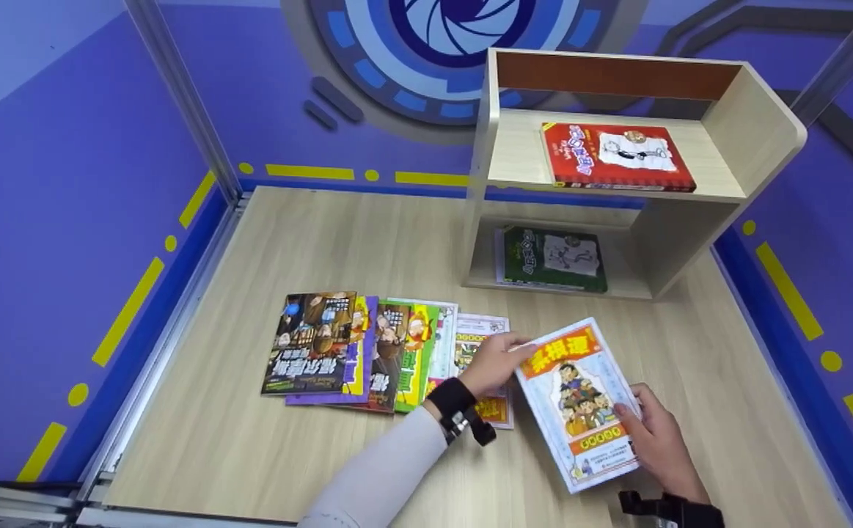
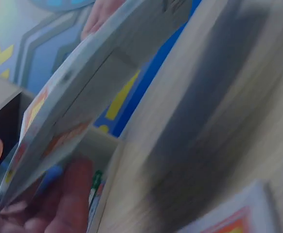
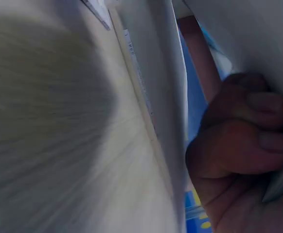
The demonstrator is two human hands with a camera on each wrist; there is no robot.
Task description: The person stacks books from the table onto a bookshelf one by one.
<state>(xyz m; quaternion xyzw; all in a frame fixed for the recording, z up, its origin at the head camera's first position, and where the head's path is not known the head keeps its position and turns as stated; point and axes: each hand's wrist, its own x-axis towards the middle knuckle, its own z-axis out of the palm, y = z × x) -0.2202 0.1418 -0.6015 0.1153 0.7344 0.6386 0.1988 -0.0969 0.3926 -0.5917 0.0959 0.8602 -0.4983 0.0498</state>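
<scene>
A white-and-blue comic book (image 1: 580, 403) with a red-and-yellow title band is held tilted above the table between both hands. My right hand (image 1: 657, 433) grips its right edge, thumb on the cover; in the right wrist view the fingers (image 3: 248, 150) curl against its underside. At the upper left corner is my left hand (image 1: 496, 363). In the left wrist view, its fingers (image 2: 68, 199) lie behind the book (image 2: 90, 82) and the thumb is on the cover side. Just left of the held book, a similar comic book (image 1: 501, 414) lies on the table, partly hidden by the left hand.
Several overlapping books (image 1: 312, 345) lie on the table to the left. A two-tier wooden shelf (image 1: 763, 132) stands at the back right. A red book (image 1: 565, 158) lies on its upper tier, a green book (image 1: 536, 257) on the lower. Purple walls enclose the table.
</scene>
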